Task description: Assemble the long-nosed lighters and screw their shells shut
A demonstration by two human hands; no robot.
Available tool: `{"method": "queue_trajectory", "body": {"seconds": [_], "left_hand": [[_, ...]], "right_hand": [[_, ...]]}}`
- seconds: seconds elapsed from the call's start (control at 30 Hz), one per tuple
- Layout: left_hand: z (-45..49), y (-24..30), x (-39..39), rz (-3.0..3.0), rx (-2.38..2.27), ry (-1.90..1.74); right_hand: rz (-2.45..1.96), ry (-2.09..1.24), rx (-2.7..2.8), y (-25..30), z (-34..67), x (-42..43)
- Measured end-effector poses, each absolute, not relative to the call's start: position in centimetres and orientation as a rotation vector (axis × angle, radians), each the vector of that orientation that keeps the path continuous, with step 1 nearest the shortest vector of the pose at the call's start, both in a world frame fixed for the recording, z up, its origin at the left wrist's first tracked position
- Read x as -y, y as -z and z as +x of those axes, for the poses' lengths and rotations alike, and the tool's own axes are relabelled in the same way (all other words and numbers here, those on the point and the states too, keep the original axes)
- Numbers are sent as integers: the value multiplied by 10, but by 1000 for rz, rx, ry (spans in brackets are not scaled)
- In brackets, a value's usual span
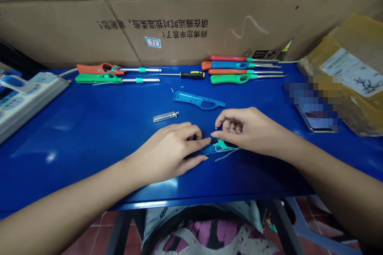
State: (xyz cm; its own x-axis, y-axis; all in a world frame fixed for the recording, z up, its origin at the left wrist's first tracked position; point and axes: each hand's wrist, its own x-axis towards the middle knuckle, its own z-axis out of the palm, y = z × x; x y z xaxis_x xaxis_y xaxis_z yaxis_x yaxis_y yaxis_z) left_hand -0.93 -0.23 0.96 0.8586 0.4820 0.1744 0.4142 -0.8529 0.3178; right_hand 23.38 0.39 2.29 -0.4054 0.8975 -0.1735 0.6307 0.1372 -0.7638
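Note:
My left hand [172, 149] holds a blue lighter shell [211, 149] on the table. Its index finger presses the near end of a black part, and its thumb lies along the front edge. A teal trigger [222, 144] and white wires show inside that shell, partly covered by my hands. Just above it hovers my right hand [243, 129], fingers curled, with a small gap between thumb and index finger and nothing visible in it. The other blue shell half [196, 99] lies behind my hands. Left of it is a clear fuel tank [164, 116].
Assembled lighters [245, 71] lie at the back right; opened orange and green lighters [98, 75] at the back left. Between them lies a screwdriver [191, 75]. A power strip [32, 95] stands left; a phone [317, 115] and a yellow-taped parcel [353, 75] are right. A large carton [167, 12] walls the back.

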Motion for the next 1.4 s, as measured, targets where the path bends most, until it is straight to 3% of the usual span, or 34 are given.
{"method": "queue_trajectory", "body": {"seconds": [0.33, 1.4], "left_hand": [[-9, -8, 4, 2804, -679, -368], [-7, -8, 10, 2923, -911, -405]], "right_hand": [[-1375, -1130, 2563, -42, 250, -8], [-1241, -943, 2636, -42, 257, -12]]}}
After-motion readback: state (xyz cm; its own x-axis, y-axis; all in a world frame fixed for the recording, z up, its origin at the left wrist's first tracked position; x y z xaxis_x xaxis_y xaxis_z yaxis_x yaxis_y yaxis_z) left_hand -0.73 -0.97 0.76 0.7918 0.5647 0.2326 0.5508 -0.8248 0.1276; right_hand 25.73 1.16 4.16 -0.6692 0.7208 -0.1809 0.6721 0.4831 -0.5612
